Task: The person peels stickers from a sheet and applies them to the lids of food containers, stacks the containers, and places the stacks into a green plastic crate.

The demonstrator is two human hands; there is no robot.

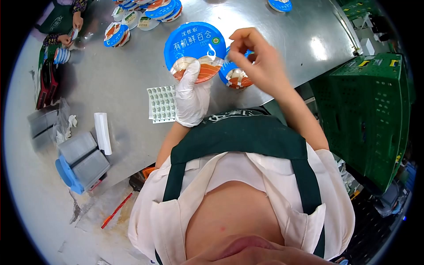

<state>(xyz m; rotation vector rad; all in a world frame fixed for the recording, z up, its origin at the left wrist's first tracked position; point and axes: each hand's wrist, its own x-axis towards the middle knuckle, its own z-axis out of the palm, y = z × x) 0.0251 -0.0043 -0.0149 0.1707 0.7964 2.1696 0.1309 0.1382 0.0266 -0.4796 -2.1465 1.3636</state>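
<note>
My left hand (193, 98), in a white glove, holds up a round tub with a blue and orange printed lid (194, 51), thumb over the lid's lower edge. Bare, my right hand (258, 59) is raised to the right of that lid, its thumb and index finger curled close together; whether anything small is between them cannot be made out. Below and partly behind it, a second blue-lidded tub (237, 76) rests on the metal table. A sheet of small green-and-white labels (162, 104) lies to the left of my gloved hand.
More blue-lidded tubs (116, 34) are piled at the table's far left side. A co-worker's hands (70, 35) hold something at the upper left. Green crates (364, 119) stand at the right. A white roll (102, 133) and grey trays (84, 159) lie at the left.
</note>
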